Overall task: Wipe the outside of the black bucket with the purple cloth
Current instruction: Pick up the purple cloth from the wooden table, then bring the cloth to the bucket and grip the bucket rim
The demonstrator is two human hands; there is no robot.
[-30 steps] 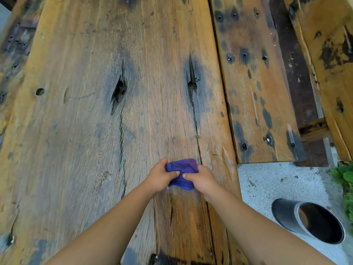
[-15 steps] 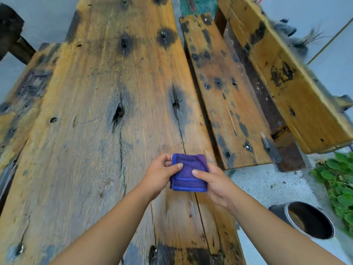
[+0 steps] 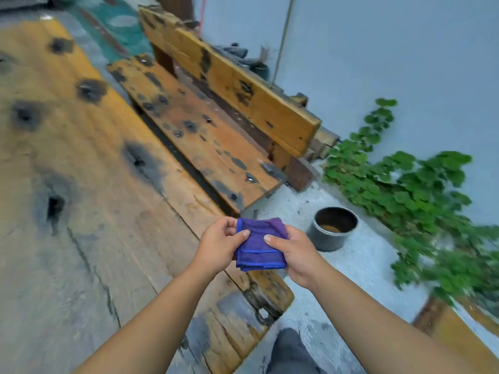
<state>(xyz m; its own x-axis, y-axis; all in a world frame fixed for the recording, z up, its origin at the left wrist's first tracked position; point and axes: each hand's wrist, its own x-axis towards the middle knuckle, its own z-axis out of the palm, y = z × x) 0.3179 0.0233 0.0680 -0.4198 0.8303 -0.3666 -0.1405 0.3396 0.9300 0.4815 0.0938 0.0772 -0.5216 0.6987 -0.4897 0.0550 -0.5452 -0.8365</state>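
The thumb and fingers of the left hand [image 3: 218, 245] and of the right hand [image 3: 293, 252] are pinched on the folded purple cloth [image 3: 260, 244], one hand on each side. The cloth is held above the near corner of the wooden table [image 3: 108, 211]. The black bucket [image 3: 330, 230] stands upright on the concrete ground [image 3: 364, 265], to the right of the table and apart from the cloth.

Cloth [image 3: 260, 244]: folded, held between left hand [image 3: 219, 245] and right hand [image 3: 295, 253], above the surface's [image 3: 94, 211] right edge near its near corner. Bucket [image 3: 333, 228]: upright on the floor [image 3: 359, 263], right of the surface, just past the bench's [image 3: 205, 136] near end. Plants [image 3: 410, 190]: right of the bucket, along the wall [image 3: 391, 49].
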